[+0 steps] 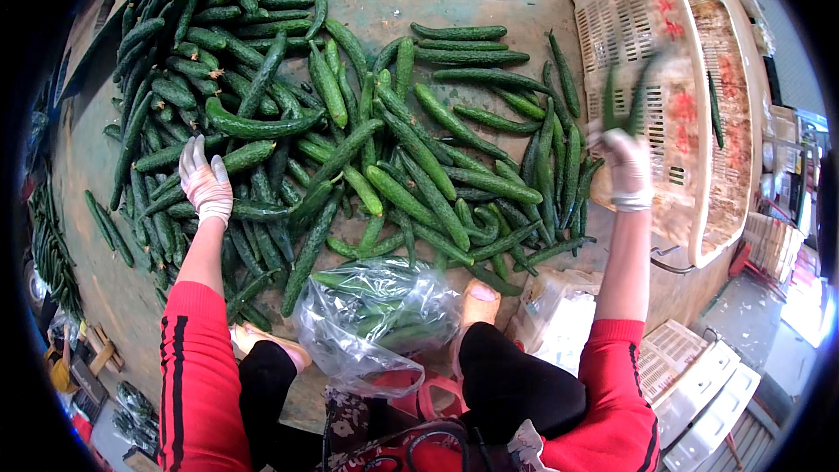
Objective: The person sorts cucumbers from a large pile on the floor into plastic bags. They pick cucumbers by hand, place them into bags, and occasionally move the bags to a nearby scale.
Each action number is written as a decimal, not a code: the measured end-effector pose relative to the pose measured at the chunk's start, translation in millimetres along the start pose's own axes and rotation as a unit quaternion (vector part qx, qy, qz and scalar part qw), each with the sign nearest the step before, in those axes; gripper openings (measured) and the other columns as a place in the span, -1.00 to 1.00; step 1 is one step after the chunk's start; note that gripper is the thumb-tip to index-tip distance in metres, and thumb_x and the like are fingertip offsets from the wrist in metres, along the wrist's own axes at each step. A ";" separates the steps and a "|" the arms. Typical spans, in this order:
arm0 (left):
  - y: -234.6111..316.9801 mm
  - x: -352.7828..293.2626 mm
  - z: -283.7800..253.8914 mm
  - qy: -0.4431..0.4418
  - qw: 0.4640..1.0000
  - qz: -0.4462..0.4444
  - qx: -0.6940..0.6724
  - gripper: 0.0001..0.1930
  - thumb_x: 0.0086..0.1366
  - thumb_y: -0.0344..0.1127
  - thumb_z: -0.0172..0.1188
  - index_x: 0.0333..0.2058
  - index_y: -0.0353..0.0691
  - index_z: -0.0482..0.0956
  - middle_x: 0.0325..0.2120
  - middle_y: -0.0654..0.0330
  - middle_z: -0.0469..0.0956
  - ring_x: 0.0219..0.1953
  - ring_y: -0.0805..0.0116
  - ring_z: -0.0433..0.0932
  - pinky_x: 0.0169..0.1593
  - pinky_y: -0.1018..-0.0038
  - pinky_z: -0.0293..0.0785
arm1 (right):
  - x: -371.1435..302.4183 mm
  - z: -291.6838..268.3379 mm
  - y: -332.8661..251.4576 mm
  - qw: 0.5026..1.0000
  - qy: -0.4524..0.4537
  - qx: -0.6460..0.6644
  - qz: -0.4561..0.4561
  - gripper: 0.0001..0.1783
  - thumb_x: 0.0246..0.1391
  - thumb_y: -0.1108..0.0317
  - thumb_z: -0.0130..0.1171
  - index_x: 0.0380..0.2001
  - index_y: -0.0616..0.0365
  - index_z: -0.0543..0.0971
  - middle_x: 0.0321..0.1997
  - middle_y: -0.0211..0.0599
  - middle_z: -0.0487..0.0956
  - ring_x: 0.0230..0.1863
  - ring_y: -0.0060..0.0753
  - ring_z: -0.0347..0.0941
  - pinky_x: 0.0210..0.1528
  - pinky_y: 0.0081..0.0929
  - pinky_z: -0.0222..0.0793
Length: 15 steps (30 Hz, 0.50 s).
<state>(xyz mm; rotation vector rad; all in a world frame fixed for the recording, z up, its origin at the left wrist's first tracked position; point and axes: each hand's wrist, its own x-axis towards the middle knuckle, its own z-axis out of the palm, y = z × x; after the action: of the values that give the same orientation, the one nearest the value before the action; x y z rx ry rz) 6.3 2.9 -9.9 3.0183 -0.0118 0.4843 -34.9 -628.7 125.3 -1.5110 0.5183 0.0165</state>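
Over on the left, the gloved left hand (205,183) rests flat with fingers spread on the big cucumber pile (288,105), probably feeling for the next pick. A clear bag (371,319) with a few cucumbers sits between the knees, handy for filling. The right hand (625,170) is clamped on two blurry cucumbers (625,92) by the white crate (677,79). Dusty concrete floor (384,0), more crates stacked at right.

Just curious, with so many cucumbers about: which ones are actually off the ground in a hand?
The blurred pair of cucumbers in the gloved right hand, raised before the white crate. All the others lie down.
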 end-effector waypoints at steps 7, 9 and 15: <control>-1.6 -2.2 -0.5 0.000 1.000 0.001 -0.007 -0.51 0.21 -0.27 0.00 0.14 -0.15 0.27 0.14 0.06 0.26 0.19 0.02 0.19 0.24 0.16 0.10 | 60.8 18.7 -10.3 0.985 0.089 0.085 -0.119 -0.37 0.07 0.25 0.19 0.20 0.11 0.25 0.12 -0.05 0.42 0.09 -0.14 0.37 0.22 -0.17 0.22; 0.6 0.8 -1.4 -0.001 1.000 0.002 0.000 -0.51 0.21 -0.27 0.00 0.14 -0.15 0.27 0.15 0.06 0.26 0.19 0.02 0.19 0.25 0.16 0.09 | 89.1 39.7 25.5 0.974 0.017 -0.206 -0.094 -0.25 0.05 0.18 0.18 0.26 0.13 0.16 0.15 -0.05 0.41 0.16 -0.04 0.32 0.25 -0.23 0.18; -3.1 0.4 1.1 0.003 1.000 0.013 -0.002 -0.50 0.21 -0.27 0.00 0.15 -0.14 0.26 0.14 0.06 0.26 0.18 0.01 0.20 0.24 0.16 0.10 | 131.2 109.6 87.2 0.588 -0.010 -0.804 -0.092 -0.15 -0.10 0.02 0.23 0.28 -0.11 0.16 0.18 -0.19 0.38 0.22 -0.12 0.26 0.16 -0.16 0.21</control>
<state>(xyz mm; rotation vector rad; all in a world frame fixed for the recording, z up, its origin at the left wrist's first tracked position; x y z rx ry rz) 7.2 5.9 -11.1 3.0156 -0.0529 0.4946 88.2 -557.5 -3.7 -3.3685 0.2093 0.4594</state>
